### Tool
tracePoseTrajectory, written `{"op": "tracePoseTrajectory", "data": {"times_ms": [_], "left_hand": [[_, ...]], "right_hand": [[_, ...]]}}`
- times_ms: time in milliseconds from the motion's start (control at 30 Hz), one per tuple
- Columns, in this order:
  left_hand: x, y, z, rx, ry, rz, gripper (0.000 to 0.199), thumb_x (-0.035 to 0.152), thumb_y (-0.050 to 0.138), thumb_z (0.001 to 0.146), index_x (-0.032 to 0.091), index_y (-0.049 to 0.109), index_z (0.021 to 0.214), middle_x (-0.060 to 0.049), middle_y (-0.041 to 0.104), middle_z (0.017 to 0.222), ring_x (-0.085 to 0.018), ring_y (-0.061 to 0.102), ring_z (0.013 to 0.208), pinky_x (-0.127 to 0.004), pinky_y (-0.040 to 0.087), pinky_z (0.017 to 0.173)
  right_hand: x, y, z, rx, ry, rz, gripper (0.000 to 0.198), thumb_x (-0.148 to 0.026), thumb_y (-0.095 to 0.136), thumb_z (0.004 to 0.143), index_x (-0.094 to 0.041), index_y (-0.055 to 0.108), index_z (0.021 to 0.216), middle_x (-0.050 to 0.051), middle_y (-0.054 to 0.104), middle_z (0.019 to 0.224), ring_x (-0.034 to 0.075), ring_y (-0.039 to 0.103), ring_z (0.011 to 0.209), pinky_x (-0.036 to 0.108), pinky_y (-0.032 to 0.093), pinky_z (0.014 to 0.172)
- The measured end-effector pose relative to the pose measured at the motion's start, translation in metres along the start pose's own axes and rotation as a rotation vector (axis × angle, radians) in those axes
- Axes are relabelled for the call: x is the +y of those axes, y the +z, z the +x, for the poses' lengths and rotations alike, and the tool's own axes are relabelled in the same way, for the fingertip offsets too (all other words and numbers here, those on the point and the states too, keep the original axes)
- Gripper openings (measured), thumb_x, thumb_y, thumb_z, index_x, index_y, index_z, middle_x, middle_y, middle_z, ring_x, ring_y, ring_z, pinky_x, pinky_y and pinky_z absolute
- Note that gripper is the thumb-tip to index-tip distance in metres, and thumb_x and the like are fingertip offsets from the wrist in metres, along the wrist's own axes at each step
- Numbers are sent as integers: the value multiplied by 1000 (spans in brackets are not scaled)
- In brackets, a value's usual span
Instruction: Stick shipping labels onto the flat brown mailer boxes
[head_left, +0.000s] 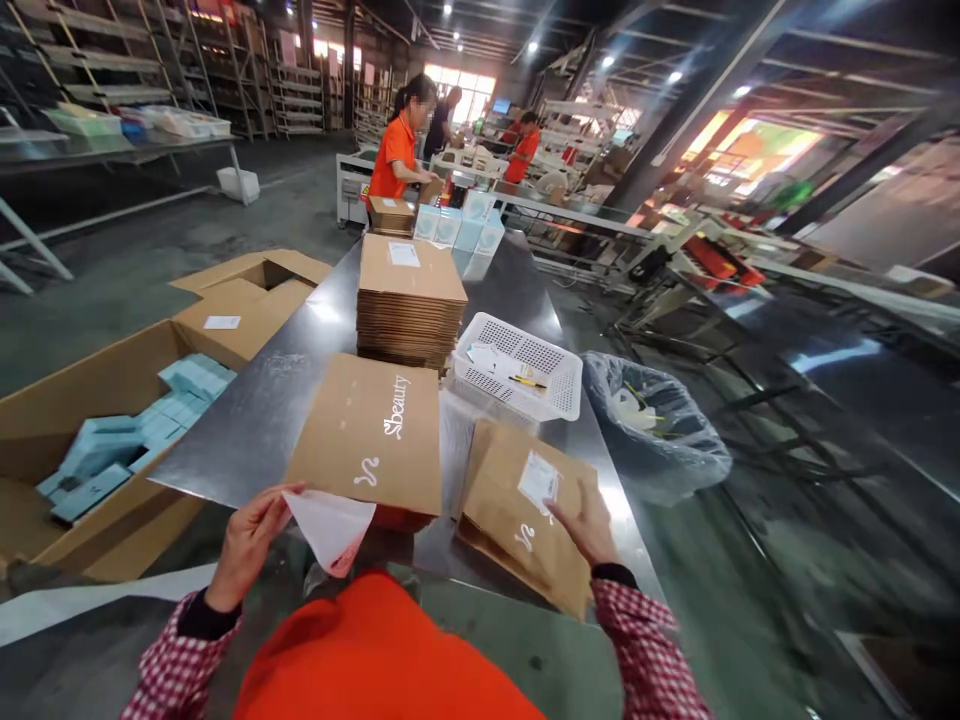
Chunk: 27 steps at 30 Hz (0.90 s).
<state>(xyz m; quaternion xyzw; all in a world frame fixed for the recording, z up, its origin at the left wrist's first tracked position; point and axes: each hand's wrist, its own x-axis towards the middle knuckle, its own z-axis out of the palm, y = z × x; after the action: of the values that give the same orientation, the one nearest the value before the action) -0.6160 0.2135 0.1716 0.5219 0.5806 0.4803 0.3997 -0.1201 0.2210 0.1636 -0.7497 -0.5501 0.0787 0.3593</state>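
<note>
Left hand (pixel 247 545) pinching the corner of a white paper slip (pixel 330 528) between thumb and fingertips, fingers curled nearly closed on it; slip hanging just inboard of the fingers, over the near edge of the steel table (pixel 262 420). Right hand (pixel 589 525) lying flat on an assembled kraft mailer box (pixel 521 510), fingers spread and almost straight, pressing rather than gripping; white shipping label (pixel 538 480) just ahead of the fingertips, touching or nearly so.

Just beyond the left fingers, a flat kraft mailer (pixel 371 435) printed "Sbeauty", lying face up, its near edge beside the slip. Farther ahead of both hands: a stack of flat mailers (pixel 409 300) and, beside it, a white perforated basket (pixel 525 375). To the outside of the right fingers, off the table's edge, a bin lined with a grey bag (pixel 652 425). Well out to the left, an open carton of pale blue boxes (pixel 127 440).

Likely step, judging by the pose: smoothing down the label while keeping its peeled backing clear. Worth doing well by:
- pressing from the label's middle outward, to chase out bubbles and seat the corners;
- holding the box steady with the palm, since it sits tilted at the table's corner and could slide off;
- keeping the slip away from the label face, in case any adhesive remains.

Whether the label is fully stuck: not clear from here.
</note>
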Motion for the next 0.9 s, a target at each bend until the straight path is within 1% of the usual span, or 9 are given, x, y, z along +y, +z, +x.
{"op": "tracePoseTrajectory", "data": {"times_ms": [67, 133, 200, 267, 367, 467, 533, 700, 900], "left_hand": [[1, 0, 0, -13, -1, 38, 55, 62, 54, 77, 14, 73, 92, -11, 72, 103, -25, 67, 94, -31, 55, 79], [0, -2, 0, -29, 13, 77, 53, 61, 53, 78, 14, 73, 93, -11, 72, 103, -25, 67, 95, -31, 54, 83], [-1, -6, -1, -26, 37, 111, 52, 60, 52, 79, 15, 73, 95, -10, 72, 103, -25, 66, 97, -32, 53, 85], [0, -12, -4, -30, 65, 139, 52, 61, 51, 80, 15, 73, 92, -10, 73, 102, -26, 67, 97, -34, 53, 86], [9, -27, -19, -87, 116, 183, 51, 60, 51, 81, 18, 72, 100, -10, 70, 112, -27, 64, 107, -35, 52, 91], [26, -36, -41, -104, 210, 198, 61, 58, 57, 78, 25, 54, 129, -6, 55, 135, -25, 51, 124, -33, 48, 97], [39, -33, -52, -81, 279, 234, 73, 58, 66, 71, 29, 47, 134, -5, 52, 137, -26, 50, 124, -32, 49, 96], [61, -2, -47, -28, 266, 262, 29, 44, 56, 85, 23, 65, 103, -2, 75, 93, -17, 72, 80, -19, 57, 69], [42, 4, -14, -1, 346, 317, 34, 45, 48, 89, 17, 68, 91, -2, 73, 76, -14, 69, 62, -16, 54, 57]], "right_hand": [[-67, 29, -13, -189, -311, 166, 78, -64, 56, 74, -15, 41, 133, 22, 45, 135, 34, 42, 126, 54, 36, 102], [-145, 59, -27, -511, -766, 303, 75, -58, 61, 76, -19, 38, 136, 17, 41, 139, 28, 35, 133, 47, 34, 106], [-210, 83, -41, -690, -1106, 378, 50, -46, 57, 85, -18, 48, 126, 15, 54, 124, 22, 44, 124, 40, 37, 104], [-249, 95, -52, -737, -1262, 406, 22, -33, 51, 91, -18, 59, 105, 10, 62, 101, 17, 54, 107, 32, 43, 97], [-266, 94, -63, -687, -1271, 449, 18, -29, 49, 92, -17, 62, 88, 7, 62, 85, 13, 58, 87, 24, 48, 81], [-266, 82, -65, -594, -1169, 517, 24, -33, 47, 93, -16, 64, 90, 7, 62, 86, 12, 58, 77, 21, 48, 69], [-268, 78, -65, -557, -1140, 537, 25, -33, 45, 94, -17, 64, 92, 6, 63, 84, 11, 59, 72, 20, 48, 65], [-274, 90, -73, -463, -1032, 545, 25, -38, 48, 93, -18, 63, 93, 3, 67, 70, 11, 62, 64, 20, 47, 62], [-268, 106, -58, -369, -773, 615, 19, -31, 47, 93, -20, 61, 86, 4, 69, 79, 14, 64, 74, 24, 49, 68]]}}
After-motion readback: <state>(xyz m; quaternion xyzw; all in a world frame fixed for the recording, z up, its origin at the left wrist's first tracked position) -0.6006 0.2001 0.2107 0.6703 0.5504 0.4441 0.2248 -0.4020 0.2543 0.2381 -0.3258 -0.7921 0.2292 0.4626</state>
